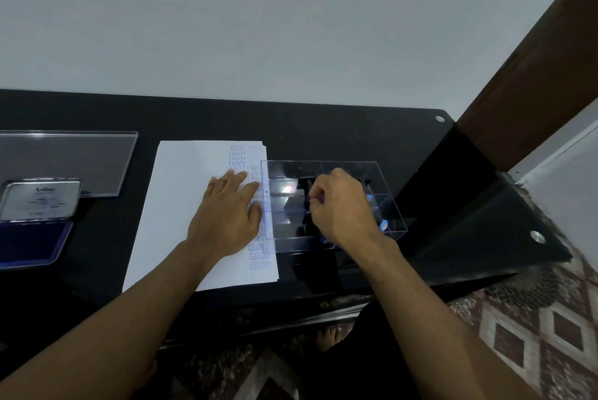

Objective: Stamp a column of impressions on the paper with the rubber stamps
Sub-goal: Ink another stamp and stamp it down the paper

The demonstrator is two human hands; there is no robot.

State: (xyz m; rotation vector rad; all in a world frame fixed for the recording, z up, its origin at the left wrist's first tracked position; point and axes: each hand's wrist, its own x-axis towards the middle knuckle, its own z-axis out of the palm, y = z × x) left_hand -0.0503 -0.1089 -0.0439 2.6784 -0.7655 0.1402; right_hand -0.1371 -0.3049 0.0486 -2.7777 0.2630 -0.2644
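black and glossy, the surface (323, 127) runs along a pale wall, with patterned floor tiles showing below its near edge. on it lies a stack of white paper (181, 205), its right margin carrying a column of blue impressions (238, 157) reading "sample" at the far end and "amended" at the near end. the left hand (226, 218) lies flat on the paper with fingers straight, covering the middle of that column. just right of the paper, touching its edge, stands a clear compartment box (372, 173). the right hand (339, 205) hovers over the box with fingers curled; whether its grip holds a stamp cannot be told. something small and blue (383, 225) shows in the box beside the wrist. far left sit an open ink pad (32, 237), its lid (40, 200) raised, and a clear plastic cover (71, 157).
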